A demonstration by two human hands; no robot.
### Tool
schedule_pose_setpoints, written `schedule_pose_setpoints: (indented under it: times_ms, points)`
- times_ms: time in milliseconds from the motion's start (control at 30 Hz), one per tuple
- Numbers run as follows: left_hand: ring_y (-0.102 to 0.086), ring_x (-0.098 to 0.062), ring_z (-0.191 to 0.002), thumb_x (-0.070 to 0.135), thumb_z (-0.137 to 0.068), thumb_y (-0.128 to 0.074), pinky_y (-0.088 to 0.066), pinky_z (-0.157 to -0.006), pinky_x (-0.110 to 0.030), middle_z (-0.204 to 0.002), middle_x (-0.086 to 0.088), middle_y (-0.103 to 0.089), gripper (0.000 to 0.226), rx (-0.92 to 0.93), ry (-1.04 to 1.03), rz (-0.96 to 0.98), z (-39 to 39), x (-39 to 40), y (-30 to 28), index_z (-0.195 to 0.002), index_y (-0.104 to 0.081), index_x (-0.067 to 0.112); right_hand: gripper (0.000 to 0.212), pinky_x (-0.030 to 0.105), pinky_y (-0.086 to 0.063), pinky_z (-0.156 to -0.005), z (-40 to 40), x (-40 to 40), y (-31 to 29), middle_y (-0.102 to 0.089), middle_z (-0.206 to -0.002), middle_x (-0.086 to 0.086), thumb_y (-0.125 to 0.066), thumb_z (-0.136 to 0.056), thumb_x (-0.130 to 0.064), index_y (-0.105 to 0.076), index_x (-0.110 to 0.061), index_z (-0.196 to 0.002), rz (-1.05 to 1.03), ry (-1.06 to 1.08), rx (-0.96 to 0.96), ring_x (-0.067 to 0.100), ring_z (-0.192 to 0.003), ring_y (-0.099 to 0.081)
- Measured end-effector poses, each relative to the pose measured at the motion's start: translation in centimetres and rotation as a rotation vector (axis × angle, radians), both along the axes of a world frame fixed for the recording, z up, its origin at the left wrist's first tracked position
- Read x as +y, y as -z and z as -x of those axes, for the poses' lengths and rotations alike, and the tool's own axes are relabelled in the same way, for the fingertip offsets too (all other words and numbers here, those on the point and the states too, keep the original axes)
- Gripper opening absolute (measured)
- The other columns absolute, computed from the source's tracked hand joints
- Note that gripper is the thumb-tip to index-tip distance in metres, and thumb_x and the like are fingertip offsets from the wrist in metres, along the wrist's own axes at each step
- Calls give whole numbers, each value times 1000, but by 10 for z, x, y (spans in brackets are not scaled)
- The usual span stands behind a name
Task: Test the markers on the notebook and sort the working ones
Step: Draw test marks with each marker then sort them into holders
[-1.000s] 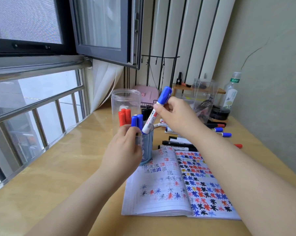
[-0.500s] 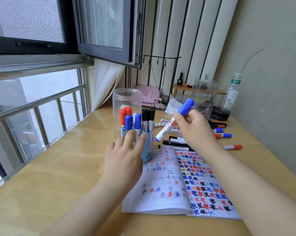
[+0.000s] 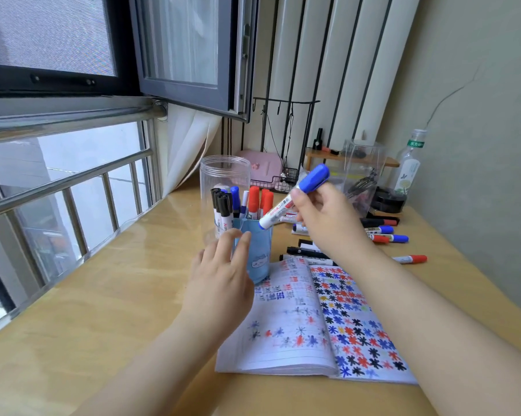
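My right hand (image 3: pixel 328 223) grips a blue-capped white marker (image 3: pixel 295 196), tilted with its cap up and its lower end just above the rim of the blue pen holder (image 3: pixel 257 259). The holder stands on the notebook's far left corner and carries several black, blue and red markers (image 3: pixel 244 202). My left hand (image 3: pixel 220 280) reaches to the holder's left side with straight fingers, its fingertips at the holder's wall. The open notebook (image 3: pixel 307 322) lies in front, its pages covered in red, blue and black star scribbles.
A clear plastic jar (image 3: pixel 223 175) stands behind the holder. Loose markers (image 3: pixel 382 235) lie on the wooden desk (image 3: pixel 103 310) beyond the notebook. A clear box (image 3: pixel 362 172), a bottle (image 3: pixel 407 166) and a dark round dish (image 3: pixel 388 199) stand at the back right. Window bars run along the left.
My right hand swung the blue marker away to the right, then brought its lower end back to the holder's rim. My left hand let go of the holder and opened its fingers; the holder turned.
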State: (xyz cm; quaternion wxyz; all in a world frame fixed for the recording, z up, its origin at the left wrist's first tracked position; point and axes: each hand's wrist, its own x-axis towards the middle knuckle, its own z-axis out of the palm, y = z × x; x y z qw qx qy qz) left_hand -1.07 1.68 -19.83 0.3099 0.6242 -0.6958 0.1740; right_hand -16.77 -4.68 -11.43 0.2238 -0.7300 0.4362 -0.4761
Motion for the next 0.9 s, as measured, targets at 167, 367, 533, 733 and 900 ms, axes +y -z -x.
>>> schedule_pose_setpoints:
  times_ms: [167,367,533,733,900]
  points:
    - [-58,-31,-85,5,-58,-68,-48,-66,-34,-116,-13,-56,64,19,72,18,-3,2,4,-120,-54,5,14,12,-37,-56,-22,-6,3,-54,-69,-8,-55,-93,-33,-59,-20,-91,-14,-32,256,4,-62,-49]
    - [-59,-32,-88,12,-70,-43,-52,-70,-37,-118,-13,-50,53,116,137,8,-8,3,11,-123,-46,8,38,27,-28,-49,-39,-8,18,-42,-57,-3,-52,-93,-44,-51,-19,-65,-122,-11,492,11,-52,-38]
    - [-55,-27,-69,18,-73,-39,-48,-50,-37,-97,-6,-52,40,92,170,-38,0,9,9,-110,-50,10,25,25,-31,-53,-24,2,19,-39,-54,-8,-51,-93,-44,-62,-29,-76,-139,-44,390,5,-51,-38]
    - [-54,-29,-67,16,-74,-41,-47,-51,-38,-80,-7,-54,23,94,268,-56,40,-5,-6,-87,-58,8,12,23,-38,-55,52,-3,34,-51,-74,-4,-54,-94,-29,-58,-22,-103,-171,157,330,9,-63,-47]
    - [-54,-25,-90,17,-87,-48,-45,-70,-36,-99,-4,-56,20,263,327,-181,92,-20,-9,-104,-56,12,23,18,-36,-53,111,-20,66,-53,-83,-2,-54,-94,-18,-58,-13,-116,-274,294,490,9,-65,-47]
